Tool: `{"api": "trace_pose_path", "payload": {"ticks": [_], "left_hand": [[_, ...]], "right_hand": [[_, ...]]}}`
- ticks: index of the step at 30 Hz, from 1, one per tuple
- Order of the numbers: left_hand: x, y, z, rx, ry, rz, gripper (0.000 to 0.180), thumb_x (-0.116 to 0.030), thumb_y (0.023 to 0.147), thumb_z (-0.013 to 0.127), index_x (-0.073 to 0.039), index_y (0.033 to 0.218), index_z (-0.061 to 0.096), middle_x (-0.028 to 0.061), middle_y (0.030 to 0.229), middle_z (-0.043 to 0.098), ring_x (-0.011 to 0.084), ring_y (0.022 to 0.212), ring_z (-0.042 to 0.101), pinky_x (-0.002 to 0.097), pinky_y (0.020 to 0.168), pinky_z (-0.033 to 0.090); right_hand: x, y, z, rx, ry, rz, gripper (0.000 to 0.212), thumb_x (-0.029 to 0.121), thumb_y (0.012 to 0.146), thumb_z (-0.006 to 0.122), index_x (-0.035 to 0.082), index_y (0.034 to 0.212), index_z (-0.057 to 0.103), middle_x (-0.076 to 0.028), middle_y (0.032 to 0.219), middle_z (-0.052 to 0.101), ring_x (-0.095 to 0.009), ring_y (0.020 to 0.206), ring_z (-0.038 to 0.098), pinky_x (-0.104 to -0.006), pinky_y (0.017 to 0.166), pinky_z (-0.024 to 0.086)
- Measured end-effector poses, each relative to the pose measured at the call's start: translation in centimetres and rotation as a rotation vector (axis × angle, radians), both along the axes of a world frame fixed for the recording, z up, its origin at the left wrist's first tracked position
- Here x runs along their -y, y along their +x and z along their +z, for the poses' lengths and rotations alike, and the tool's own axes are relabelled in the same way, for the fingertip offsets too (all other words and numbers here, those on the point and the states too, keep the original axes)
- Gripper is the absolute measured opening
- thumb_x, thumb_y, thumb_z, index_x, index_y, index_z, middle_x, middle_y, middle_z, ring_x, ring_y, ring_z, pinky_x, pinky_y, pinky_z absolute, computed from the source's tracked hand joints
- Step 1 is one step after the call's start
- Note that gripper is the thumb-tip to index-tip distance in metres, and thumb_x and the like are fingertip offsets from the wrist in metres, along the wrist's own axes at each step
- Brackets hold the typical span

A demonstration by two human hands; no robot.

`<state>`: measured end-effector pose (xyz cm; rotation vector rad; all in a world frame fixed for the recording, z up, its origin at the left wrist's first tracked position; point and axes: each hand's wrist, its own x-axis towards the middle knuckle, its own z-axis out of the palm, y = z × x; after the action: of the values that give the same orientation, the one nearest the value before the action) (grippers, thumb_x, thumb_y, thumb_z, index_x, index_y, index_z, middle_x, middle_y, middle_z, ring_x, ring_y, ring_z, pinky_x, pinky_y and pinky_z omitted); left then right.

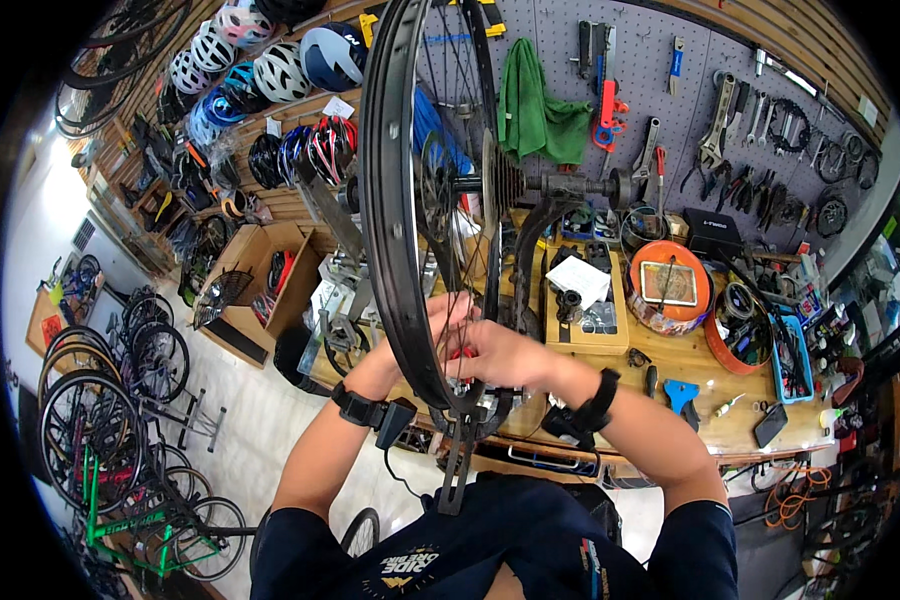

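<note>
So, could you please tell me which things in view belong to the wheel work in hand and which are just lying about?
Seemingly in use:
- bicycle wheel, with the left hand and right hand at its spokes
- dark stand supporting its axle

Seemingly just about:
- blue tool on the bench
- green cloth, hanging
- helmets

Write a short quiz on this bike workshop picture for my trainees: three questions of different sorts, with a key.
1. True or false: the person's left grip and right grip are both at the lower part of the wheel.
2. Which colour is the cloth hanging on the pegboard?
A) red
B) green
C) white
3. Fill in the blank: in the picture, the helmets are to the ____ of the pegboard.

Key: 1. True; 2. B; 3. left
</note>
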<state>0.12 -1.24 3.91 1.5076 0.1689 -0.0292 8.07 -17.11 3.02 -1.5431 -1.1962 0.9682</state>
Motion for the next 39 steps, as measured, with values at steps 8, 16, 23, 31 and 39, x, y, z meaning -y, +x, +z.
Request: {"api": "trace_pose_path", "payload": {"ticks": [8,16,23,31,39], "left_hand": [[0.2,-0.7,3.0,-0.068,-0.06,-0.066,0.062,-0.05,0.096,0.05,0.003,0.127,0.049,0.015,0.116,0.058,0.0178,0.093,0.062,0.0272,0.07,0.051],[0.0,-0.5,1.4,-0.049,-0.165,-0.056,0.052,-0.042,0.098,0.051,0.0,0.126,0.047,0.0122,0.114,0.058,0.0198,0.103,0.06,0.0326,0.091,0.049],[-0.1,-0.2,1.0,-0.022,-0.17,-0.092,0.051,-0.045,0.097,0.052,0.0,0.122,0.051,0.0099,0.109,0.061,0.018,0.1,0.06,0.033,0.088,0.049],[0.5,-0.6,3.3,-0.113,-0.109,-0.016,0.055,-0.047,0.097,0.05,0.003,0.118,0.052,0.0125,0.103,0.06,0.0193,0.093,0.062,0.032,0.086,0.05],[0.1,-0.8,2.6,-0.089,-0.165,-0.019,0.056,-0.048,0.097,0.049,0.003,0.118,0.051,0.0121,0.105,0.06,0.0189,0.095,0.062,0.0316,0.085,0.051]], "right_hand": [[1.3,0.8,1.3,-0.461,0.07,0.253,0.032,0.032,0.096,0.059,0.003,0.11,0.061,-0.002,0.077,0.058,-0.011,0.07,0.055,-0.0264,0.063,0.045],[1.0,-3.0,3.5,0.482,0.058,-0.27,0.042,0.041,0.087,0.065,0.0,0.094,0.061,-0.02,0.084,0.065,-0.038,0.082,0.064,-0.046,0.074,0.049],[-1.1,-3.2,0.2,0.4,0.169,-0.413,0.032,0.019,0.082,0.063,-0.007,0.098,0.054,-0.028,0.083,0.062,-0.043,0.081,0.062,-0.044,0.073,0.051],[1.8,0.0,2.0,-0.762,0.113,0.315,0.024,0.031,0.096,0.059,0.008,0.1,0.057,0.003,0.077,0.051,-0.005,0.058,0.043,-0.019,0.048,0.03],[1.2,-4.1,4.9,0.006,0.143,-0.249,0.026,0.025,0.085,0.07,0.001,0.094,0.064,-0.011,0.091,0.065,-0.025,0.075,0.061,-0.0352,0.071,0.049]]}}
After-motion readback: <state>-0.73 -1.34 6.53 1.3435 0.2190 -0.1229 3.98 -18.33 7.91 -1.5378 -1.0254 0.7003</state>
